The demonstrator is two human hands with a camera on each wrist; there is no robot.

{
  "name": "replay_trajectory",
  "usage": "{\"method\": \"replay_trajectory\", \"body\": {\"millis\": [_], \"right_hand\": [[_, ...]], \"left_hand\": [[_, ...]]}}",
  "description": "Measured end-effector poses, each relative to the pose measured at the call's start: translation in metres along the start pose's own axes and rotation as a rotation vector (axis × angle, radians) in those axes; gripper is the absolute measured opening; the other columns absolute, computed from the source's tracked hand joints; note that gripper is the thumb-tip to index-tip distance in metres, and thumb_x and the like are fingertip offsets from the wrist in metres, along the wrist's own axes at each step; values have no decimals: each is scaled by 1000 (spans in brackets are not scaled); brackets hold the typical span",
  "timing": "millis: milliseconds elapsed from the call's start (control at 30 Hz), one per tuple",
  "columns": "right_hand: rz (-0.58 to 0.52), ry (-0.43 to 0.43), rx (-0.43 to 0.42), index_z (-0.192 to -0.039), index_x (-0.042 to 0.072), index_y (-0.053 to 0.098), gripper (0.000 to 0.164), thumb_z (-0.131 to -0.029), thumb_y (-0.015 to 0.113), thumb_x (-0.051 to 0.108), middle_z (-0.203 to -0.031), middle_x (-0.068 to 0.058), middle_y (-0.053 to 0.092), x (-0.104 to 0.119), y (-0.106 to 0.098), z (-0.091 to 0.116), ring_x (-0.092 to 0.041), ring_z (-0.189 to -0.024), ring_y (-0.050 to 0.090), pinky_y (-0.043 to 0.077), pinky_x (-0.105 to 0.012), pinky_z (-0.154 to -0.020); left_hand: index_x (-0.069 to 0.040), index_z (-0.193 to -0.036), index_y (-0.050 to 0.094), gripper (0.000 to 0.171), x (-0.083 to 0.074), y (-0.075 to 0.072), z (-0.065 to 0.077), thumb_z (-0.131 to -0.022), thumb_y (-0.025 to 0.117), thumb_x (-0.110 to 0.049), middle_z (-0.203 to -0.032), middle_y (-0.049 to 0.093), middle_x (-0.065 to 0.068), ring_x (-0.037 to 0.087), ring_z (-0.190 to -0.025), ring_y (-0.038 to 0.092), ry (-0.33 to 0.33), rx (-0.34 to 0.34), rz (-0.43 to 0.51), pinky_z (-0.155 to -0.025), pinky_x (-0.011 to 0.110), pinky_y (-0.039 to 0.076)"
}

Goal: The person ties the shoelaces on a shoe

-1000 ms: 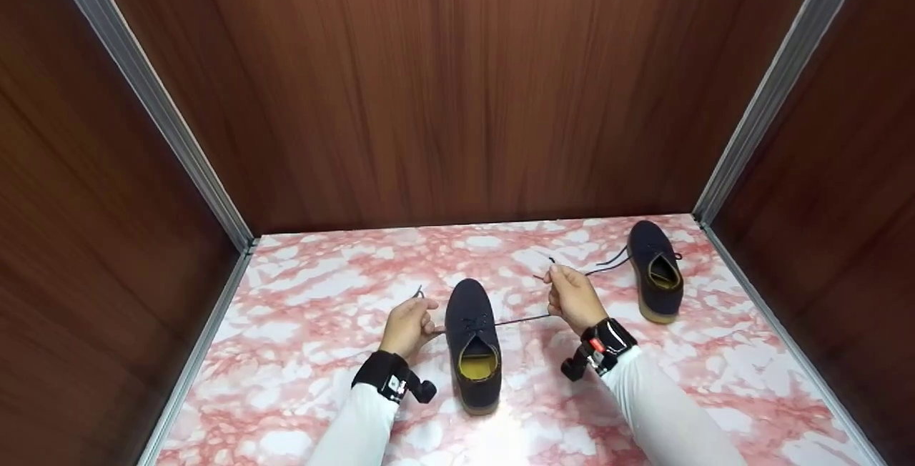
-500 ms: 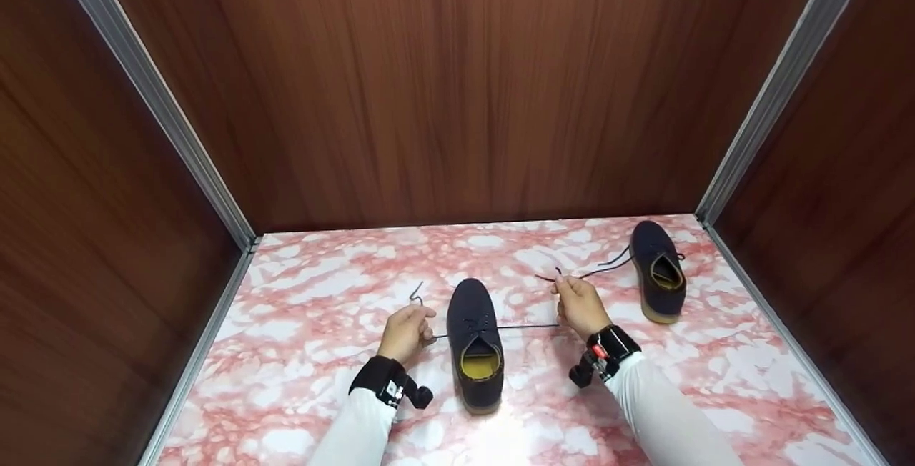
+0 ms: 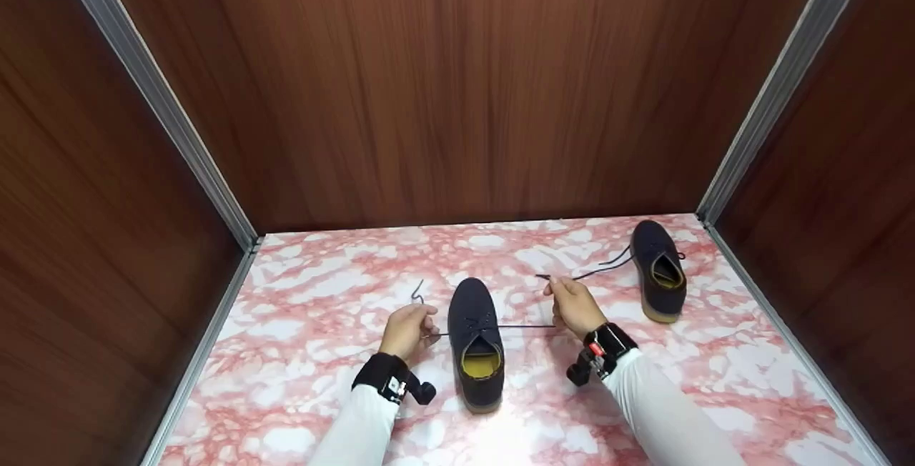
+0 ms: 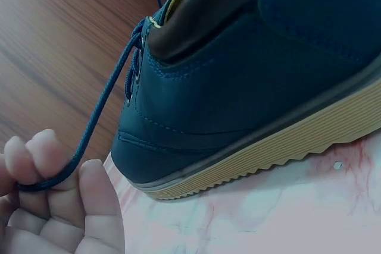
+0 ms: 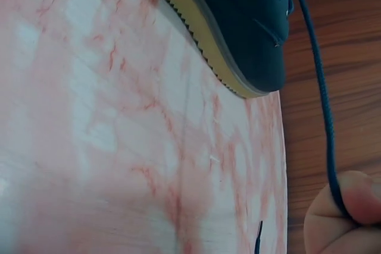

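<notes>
A dark navy lace-up shoe (image 3: 472, 301) with a yellow insole stands upright between my hands, toe pointing away. My left hand (image 3: 406, 330) grips the left end of its shoelace (image 4: 98, 111) with curled fingers, and a free tip curls up beyond it. On the other side my right hand (image 3: 575, 306) holds the lace's other end (image 5: 324, 105), which runs straight out from the eyelets. The wrist views show the cord across the left fingers (image 4: 47, 153) and pinched near the right thumb. Parts of the cord are hidden inside both hands.
A matching shoe (image 3: 658, 287) stands at the back right, its loose laces (image 3: 604, 269) reaching left close to my right hand. The pink-and-white marbled tabletop (image 3: 322, 294) is bounded by brown wood-grain panels (image 3: 457, 94) at the back and sides.
My right hand has come slightly nearer, and the lace between it and the shoe now lies level rather than slanted. The left hand has barely moved; the shoe stays in place.
</notes>
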State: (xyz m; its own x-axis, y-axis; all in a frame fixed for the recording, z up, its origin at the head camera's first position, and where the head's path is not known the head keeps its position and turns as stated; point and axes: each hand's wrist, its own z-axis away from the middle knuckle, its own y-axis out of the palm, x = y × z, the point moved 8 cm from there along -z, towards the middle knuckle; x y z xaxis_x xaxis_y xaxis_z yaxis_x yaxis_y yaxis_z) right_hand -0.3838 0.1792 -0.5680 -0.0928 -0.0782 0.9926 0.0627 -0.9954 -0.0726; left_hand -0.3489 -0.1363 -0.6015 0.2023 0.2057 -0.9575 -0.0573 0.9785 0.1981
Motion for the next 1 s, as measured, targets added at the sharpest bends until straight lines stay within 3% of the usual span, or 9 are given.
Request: {"method": "replay_trajectory", "body": {"millis": [267, 533, 767, 867, 1000], "right_hand": [[-70, 76, 94, -108, -5, 56, 21, -109, 43, 12, -60, 8, 32, 6, 11, 3, -7, -52, 30, 36, -25, -55], [-4, 50, 167, -124, -12, 54, 31, -99, 37, -2, -67, 1, 40, 13, 15, 3, -13, -63, 42, 50, -27, -64], [89, -16, 220, -137, -19, 48, 37, -106, 36, -2, -74, -3, 61, 20, 16, 1, -11, -71, 61, 58, -26, -73], [154, -51, 227, -134, -18, 45, 32, -108, 40, 0, -83, -14, 73, 23, 16, 0, -11, -76, 67, 60, -27, -76], [238, -65, 194, -117, -9, 48, 16, -109, 46, 5, -99, -26, 78, 27, 13, -1, -14, -84, 75, 61, -30, -80]], "left_hand": [[14, -117, 62, 28, -4, 3, 3, -104, 53, -9, -72, 58, 0, 14, -69, 64, 8, 1, -50, -71, 32, 61], [12, -112, 68, 29, -10, 7, 1, -103, 52, -10, -73, 63, -1, 12, -69, 68, 101, -27, -326, -67, 33, 64], [13, -112, 68, 29, -16, 17, 2, -104, 48, -7, -73, 63, 3, 14, -66, 64, 144, 20, -474, -60, 26, 57], [11, -111, 70, 29, -18, 21, 2, -103, 47, -6, -76, 65, 7, 15, -67, 64, 166, 46, -546, -57, 22, 51], [8, -111, 72, 27, -23, 23, 3, -102, 50, -6, -82, 72, 15, 16, -70, 67, 216, 56, -663, -61, 21, 49]]}}
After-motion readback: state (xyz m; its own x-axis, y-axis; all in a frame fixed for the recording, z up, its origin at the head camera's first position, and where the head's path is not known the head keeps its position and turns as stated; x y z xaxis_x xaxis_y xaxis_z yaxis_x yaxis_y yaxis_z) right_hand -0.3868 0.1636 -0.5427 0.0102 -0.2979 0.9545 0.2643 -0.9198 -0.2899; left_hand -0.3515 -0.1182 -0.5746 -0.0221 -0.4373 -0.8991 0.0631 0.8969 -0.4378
